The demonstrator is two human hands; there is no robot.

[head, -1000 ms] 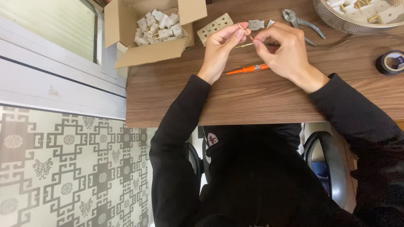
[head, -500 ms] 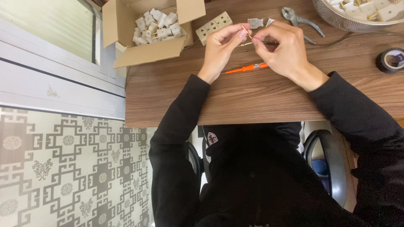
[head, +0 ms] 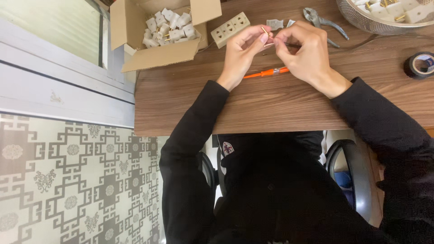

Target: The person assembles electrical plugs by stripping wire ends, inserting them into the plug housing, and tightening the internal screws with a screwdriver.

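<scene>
Pinching a small brass pin [head: 265, 30] between thumb and forefinger of the left hand [head: 242, 52], fingertips pressed together on it, above the far half of the wooden table [head: 271, 99]. Closing the right hand [head: 308, 54] around a thin dark wire [head: 289, 44], thumb and forefinger squeezing its bared end right against the pin. Working both hands almost touching, just above an orange screwdriver [head: 266, 72] lying flat on the tabletop.

Probably joining wire to pin; doing it well likely meaning keeping both wrists low and steady, holding the pin near its base so the tip stays free, feeding the wire straight rather than at a slant, and not loosening the pinch until the strands are seated. Too small to tell whether the wire is already attached.

Pointing up and away from the body, tilted slightly left: the pin's long axis running from the fingertips toward the white socket strip [head: 231, 29]. Running roughly crosswise to that, the wire, leading off rightward toward the pliers [head: 323, 21].

Sitting nearby: an open cardboard box [head: 135, 40] of white plugs [head: 169, 28] at far left, a metal bowl [head: 366, 22] of parts at far right, a roll of black tape [head: 419, 64] by the right edge.
</scene>
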